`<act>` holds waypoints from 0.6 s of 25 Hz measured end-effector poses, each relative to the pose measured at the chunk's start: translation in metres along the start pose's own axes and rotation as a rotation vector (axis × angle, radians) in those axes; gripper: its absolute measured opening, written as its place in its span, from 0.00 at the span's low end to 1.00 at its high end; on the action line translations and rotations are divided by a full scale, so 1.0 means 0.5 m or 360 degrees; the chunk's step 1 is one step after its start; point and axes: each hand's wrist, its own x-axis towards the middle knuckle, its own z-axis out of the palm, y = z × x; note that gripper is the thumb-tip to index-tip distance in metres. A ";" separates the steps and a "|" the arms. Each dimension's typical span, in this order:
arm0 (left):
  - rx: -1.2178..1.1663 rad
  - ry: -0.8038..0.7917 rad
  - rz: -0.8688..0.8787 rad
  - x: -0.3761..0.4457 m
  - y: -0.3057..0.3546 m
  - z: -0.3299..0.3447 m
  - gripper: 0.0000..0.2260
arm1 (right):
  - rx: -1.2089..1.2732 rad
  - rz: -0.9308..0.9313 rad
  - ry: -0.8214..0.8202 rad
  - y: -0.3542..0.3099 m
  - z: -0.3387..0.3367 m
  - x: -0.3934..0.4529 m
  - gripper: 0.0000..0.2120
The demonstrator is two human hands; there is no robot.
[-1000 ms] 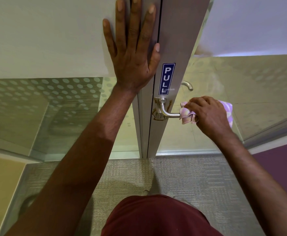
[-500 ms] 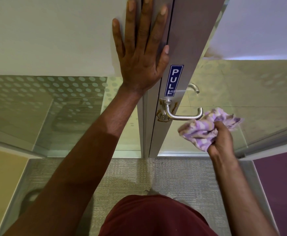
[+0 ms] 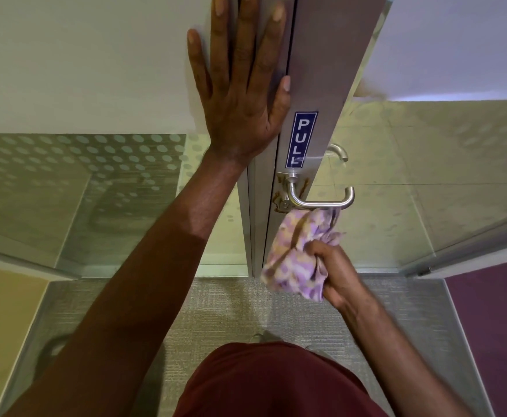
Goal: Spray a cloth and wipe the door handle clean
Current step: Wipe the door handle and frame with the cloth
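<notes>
A steel lever door handle (image 3: 321,200) sticks out from the grey door frame (image 3: 327,70), just under a blue PULL sticker (image 3: 301,139). My right hand (image 3: 339,275) grips a bunched purple and yellow cloth (image 3: 299,251) below the handle; the cloth's top edge touches the underside of the lever. My left hand (image 3: 240,85) lies flat with fingers spread against the door's edge, above and left of the handle. No spray bottle is in view.
A second handle (image 3: 338,152) shows on the far side of the glass door. Frosted dotted glass panels (image 3: 80,176) stand to the left. Grey carpet (image 3: 231,311) lies below, purple flooring (image 3: 493,326) to the right. My red shirt fills the bottom.
My right hand came off the lever, dropped below it with the cloth, then shifted left under the handle near the door. The left hand stays pressed flat on the door.
</notes>
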 end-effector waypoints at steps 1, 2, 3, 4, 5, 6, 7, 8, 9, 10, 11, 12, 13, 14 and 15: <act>0.0001 0.0001 0.0007 0.000 -0.001 -0.001 0.23 | 0.0024 0.0088 -0.0012 0.015 -0.008 -0.009 0.22; 0.0000 -0.0003 0.0015 0.000 -0.002 -0.002 0.22 | 0.0072 0.0160 -0.0016 0.023 -0.015 -0.017 0.24; 0.0003 -0.0007 0.0018 0.000 -0.002 -0.001 0.23 | 0.0135 0.0197 -0.0021 0.023 -0.026 -0.023 0.23; 0.0009 -0.0011 0.0016 0.000 -0.002 -0.001 0.23 | 0.0214 0.0198 -0.0022 0.018 -0.038 -0.030 0.21; 0.0011 -0.0009 0.0014 0.000 -0.001 -0.001 0.23 | 0.0260 0.0184 -0.0011 0.009 -0.050 -0.036 0.20; 0.0005 -0.0003 0.0012 0.000 0.000 -0.001 0.23 | 0.0287 0.0188 0.0006 0.000 -0.061 -0.046 0.19; -0.0001 0.0002 0.0010 0.001 0.000 0.000 0.23 | 0.0275 0.0220 0.0010 -0.007 -0.068 -0.055 0.17; -0.0005 0.0003 0.0007 0.001 0.000 -0.001 0.23 | 0.0211 0.0263 0.0048 -0.010 -0.073 -0.065 0.18; -0.0004 0.0004 0.0006 0.001 0.000 -0.001 0.23 | 0.0101 0.0251 0.0105 -0.013 -0.079 -0.071 0.19; -0.0003 0.0005 0.0009 0.002 -0.002 -0.001 0.23 | -0.0013 0.0174 0.0218 -0.012 -0.086 -0.072 0.19; -0.0003 0.0008 0.0012 0.002 -0.002 0.000 0.24 | -0.0094 0.0043 0.0323 -0.010 -0.094 -0.073 0.19; -0.0003 0.0012 0.0013 0.002 -0.002 0.000 0.23 | -0.0156 -0.0081 0.0359 -0.009 -0.100 -0.072 0.21; 0.0000 0.0017 0.0014 0.002 -0.002 0.001 0.23 | -0.0209 -0.0179 0.0326 -0.011 -0.105 -0.070 0.24; 0.0002 0.0021 0.0017 0.002 -0.002 0.000 0.23 | -0.0253 -0.0279 0.0249 -0.017 -0.103 -0.072 0.25; 0.0001 0.0027 0.0020 0.003 -0.002 0.000 0.23 | -0.0298 -0.0364 0.0180 -0.024 -0.101 -0.075 0.22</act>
